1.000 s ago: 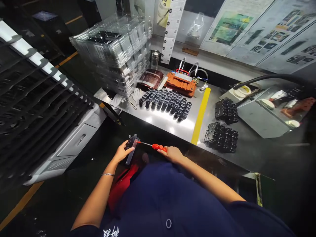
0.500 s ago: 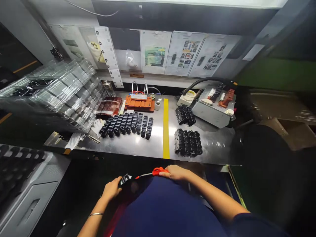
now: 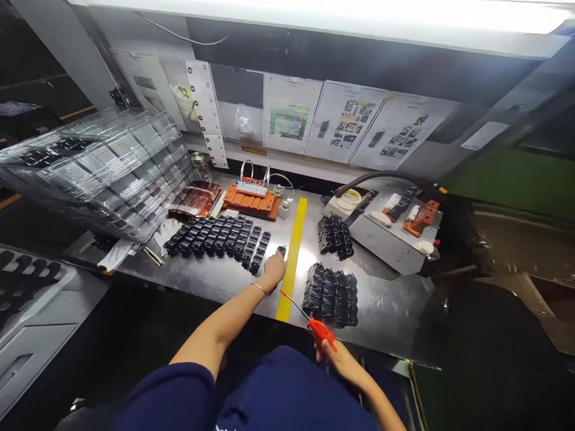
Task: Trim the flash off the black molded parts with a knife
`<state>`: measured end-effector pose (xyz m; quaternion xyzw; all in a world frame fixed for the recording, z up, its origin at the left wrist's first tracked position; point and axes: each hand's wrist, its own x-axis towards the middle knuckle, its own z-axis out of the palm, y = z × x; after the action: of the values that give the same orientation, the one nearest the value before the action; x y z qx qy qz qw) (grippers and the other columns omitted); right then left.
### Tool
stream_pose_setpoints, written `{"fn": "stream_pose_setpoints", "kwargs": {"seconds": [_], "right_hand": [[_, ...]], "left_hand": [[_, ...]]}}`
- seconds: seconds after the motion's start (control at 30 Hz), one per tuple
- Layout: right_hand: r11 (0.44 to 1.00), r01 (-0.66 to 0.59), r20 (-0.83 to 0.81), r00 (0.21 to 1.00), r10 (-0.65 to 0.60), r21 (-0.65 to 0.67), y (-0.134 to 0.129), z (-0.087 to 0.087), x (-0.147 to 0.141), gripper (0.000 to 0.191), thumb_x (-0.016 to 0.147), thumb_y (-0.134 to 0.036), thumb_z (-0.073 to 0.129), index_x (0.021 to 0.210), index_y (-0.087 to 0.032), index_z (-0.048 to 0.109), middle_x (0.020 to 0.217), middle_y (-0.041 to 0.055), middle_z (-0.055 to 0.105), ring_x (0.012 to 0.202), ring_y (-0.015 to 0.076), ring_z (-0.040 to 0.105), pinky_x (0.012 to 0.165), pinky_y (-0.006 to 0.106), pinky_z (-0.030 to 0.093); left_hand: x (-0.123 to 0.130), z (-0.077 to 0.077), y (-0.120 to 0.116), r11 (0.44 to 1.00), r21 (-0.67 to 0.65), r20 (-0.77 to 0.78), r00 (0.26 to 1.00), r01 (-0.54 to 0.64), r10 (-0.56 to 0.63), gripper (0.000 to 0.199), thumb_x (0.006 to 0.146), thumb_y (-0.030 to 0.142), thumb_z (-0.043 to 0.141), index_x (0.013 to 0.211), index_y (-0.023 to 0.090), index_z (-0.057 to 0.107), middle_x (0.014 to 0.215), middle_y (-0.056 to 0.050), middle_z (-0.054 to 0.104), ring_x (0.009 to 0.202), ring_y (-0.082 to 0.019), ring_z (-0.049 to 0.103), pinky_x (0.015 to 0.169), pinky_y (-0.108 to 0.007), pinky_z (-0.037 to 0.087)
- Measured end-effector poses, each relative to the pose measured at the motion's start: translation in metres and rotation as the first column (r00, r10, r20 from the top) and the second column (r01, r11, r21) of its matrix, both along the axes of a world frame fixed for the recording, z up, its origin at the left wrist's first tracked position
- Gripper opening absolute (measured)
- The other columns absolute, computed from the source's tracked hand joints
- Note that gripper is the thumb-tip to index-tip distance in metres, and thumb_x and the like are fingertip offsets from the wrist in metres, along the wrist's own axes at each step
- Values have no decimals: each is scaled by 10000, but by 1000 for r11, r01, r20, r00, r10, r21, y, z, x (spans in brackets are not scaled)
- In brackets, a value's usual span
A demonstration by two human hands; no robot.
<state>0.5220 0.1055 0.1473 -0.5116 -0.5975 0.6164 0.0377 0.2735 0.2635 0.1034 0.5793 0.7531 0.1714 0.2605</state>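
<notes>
My left hand (image 3: 275, 267) is closed on a black plastic part (image 3: 281, 249) over the metal bench, just left of the yellow tape strip (image 3: 294, 257). The fingers cover most of that part, and whether it touches the bench I cannot tell. In my right hand (image 3: 331, 352), near the bench's front edge, is a red air blow gun (image 3: 321, 331). Its thin metal nozzle slants up and left, the red tip close to my left wrist. Rows of similar black parts (image 3: 215, 236) lie left of my left hand. Two more groups (image 3: 332, 293) of black parts sit right of the tape.
Stacked clear plastic trays (image 3: 121, 173) rise at the left. An orange fixture (image 3: 251, 200) stands at the back, with a glass jar (image 3: 200, 166) to its left. A grey machine box (image 3: 389, 242) with a black hose occupies the right rear. A grey crate (image 3: 49, 323) stands lower left.
My left hand has moved from in front of the bench up and right over it, still holding the black part. The blow gun has shifted right and down, its nozzle now angled upward.
</notes>
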Motion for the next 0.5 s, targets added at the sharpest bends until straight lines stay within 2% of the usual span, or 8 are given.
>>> {"fn": "stream_pose_setpoints", "kwargs": {"seconds": [0.1,0.17,0.23,0.33,0.43,0.5], "right_hand": [[1000,-22,26,999,22,-14,-4,-3,3,945,610,-1016,103,744,-203,566,687,63,572,698,223,573,807,434,499],[998,-52,36,998,53,-30,-4,-2,0,934,615,-1013,98,732,-207,555,680,59,562,691,223,577,799,421,501],[996,-85,44,995,86,-38,-2,-2,-6,930,612,-1015,102,718,-208,550,688,61,559,691,220,575,770,400,507],[990,-133,90,987,136,-35,5,-3,-18,908,638,-1001,120,715,-207,553,663,53,550,656,206,553,705,373,503],[980,-198,164,967,197,-11,13,-6,-35,790,681,-952,284,659,-207,548,584,27,519,596,191,509,650,357,477],[964,-265,194,947,256,21,16,-8,-51,692,694,-884,432,616,-209,561,555,18,514,577,188,494,626,344,460]], "left_hand": [[-25,-1,8,998,66,-32,999,-4,6,393,925,352,624,1258,146,584,1272,-131,606,1080,-250,632,897,-456,553],[-42,-4,-7,998,68,-38,999,-3,5,389,929,353,617,1266,163,578,1279,-118,604,1081,-247,631,896,-464,554],[-51,-8,-36,999,47,-30,1000,3,-2,386,930,352,616,1266,165,579,1280,-117,604,1082,-247,631,896,-464,554],[-54,-16,-95,999,-24,6,1000,-28,28,373,932,350,612,1258,170,585,1279,-114,606,1085,-245,630,902,-466,552],[-67,-23,-156,979,-127,67,983,-160,169,399,930,347,616,1287,177,567,1316,-116,585,1122,-260,615,922,-487,541],[-90,-27,-192,932,-234,130,941,-277,313,408,925,337,623,1297,181,558,1319,-114,583,1125,-262,616,923,-484,540]]}}
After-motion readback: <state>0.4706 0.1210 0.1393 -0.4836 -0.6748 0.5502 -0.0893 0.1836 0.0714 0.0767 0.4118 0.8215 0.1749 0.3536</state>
